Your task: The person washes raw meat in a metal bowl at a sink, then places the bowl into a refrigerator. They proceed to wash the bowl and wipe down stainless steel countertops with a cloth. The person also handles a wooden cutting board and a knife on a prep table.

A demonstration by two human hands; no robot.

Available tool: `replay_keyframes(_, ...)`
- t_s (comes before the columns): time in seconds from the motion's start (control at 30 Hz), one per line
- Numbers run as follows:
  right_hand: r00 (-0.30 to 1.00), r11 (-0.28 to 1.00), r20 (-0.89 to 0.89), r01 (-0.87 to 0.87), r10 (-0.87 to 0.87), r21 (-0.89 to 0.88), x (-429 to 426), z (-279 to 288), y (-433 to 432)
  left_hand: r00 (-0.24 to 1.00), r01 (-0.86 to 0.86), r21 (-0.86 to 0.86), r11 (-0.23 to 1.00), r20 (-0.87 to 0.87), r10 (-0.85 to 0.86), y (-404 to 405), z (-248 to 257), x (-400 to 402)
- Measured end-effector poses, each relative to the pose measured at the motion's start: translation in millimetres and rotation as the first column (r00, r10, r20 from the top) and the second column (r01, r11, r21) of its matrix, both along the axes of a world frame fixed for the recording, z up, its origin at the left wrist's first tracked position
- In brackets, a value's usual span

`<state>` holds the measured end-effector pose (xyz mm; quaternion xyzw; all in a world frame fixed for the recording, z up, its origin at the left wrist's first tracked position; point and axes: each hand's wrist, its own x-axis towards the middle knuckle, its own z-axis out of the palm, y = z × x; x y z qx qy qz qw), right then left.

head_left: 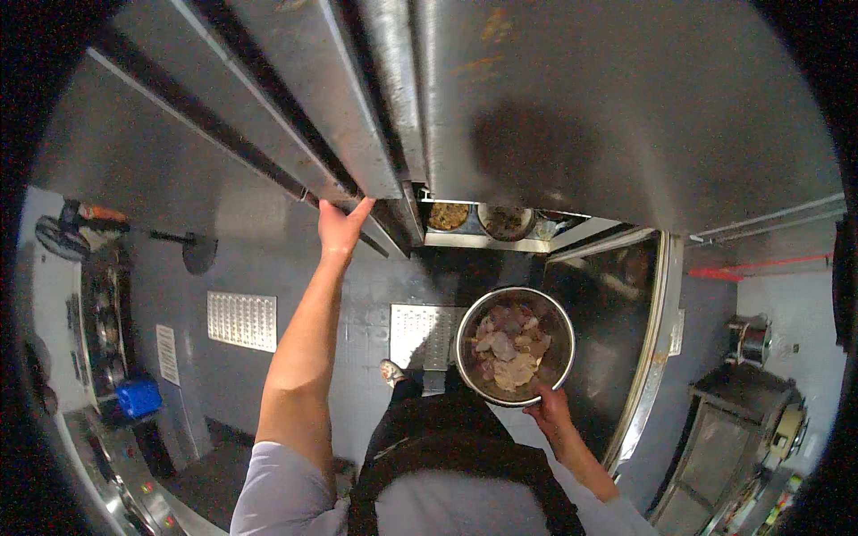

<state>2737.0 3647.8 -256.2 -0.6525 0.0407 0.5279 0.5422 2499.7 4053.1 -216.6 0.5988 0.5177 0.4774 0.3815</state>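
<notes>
My right hand [551, 407] grips the lower rim of a round stainless steel bowl [569, 321], held out in front of my waist. Inside it lie pale and brownish pieces that look like raw meat [507, 348]. My left hand [340, 228] is up at the edge of a stainless steel door [295, 127], thumb along one side and fingers hidden behind it. Just to the right of that hand, an opening in a steel cabinet shows containers of food: a round one with yellowish contents [448, 216] and a wider bowl [507, 222].
A large steel panel [603, 114] stands above the opening. Right of the bowl is a dark panel [596, 335] with a pale rim [647, 348]. Perforated metal plates [241, 320] lie in the tiled floor [362, 301]. A blue container [139, 398] is at left, a steel cabinet [717, 442] at right.
</notes>
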Motion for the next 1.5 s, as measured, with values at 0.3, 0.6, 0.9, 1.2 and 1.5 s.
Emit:
replay_keyframes(0.3,0.975,0.954,0.024,-0.211,0.221,-0.214,14,-27,10,0.967,-0.191,-0.049,0.98,-0.183,0.179,-142,-24,-46)
replay_keyframes(0.6,0.787,0.746,-0.05,-0.602,0.615,-0.285,44,-88,81,0.646,-0.706,-0.27,0.654,0.134,0.752,-299,-122,-198)
replay_keyframes(0.9,0.691,0.624,-0.08,-0.691,0.718,-0.366,11,-189,131,0.342,-0.936,-0.024,0.352,-0.301,0.89,-304,-243,-331)
replay_keyframes(1.2,0.726,0.64,-0.114,-0.659,0.678,-0.396,-6,-235,152,0.558,-0.619,-0.62,0.483,0.086,0.826,-272,-286,-214)
replay_keyframes(1.5,0.334,0.382,0.226,-0.899,0.915,-0.215,43,-294,142,0.499,0.573,-0.698,0.429,0.713,0.493,-246,-341,-58)
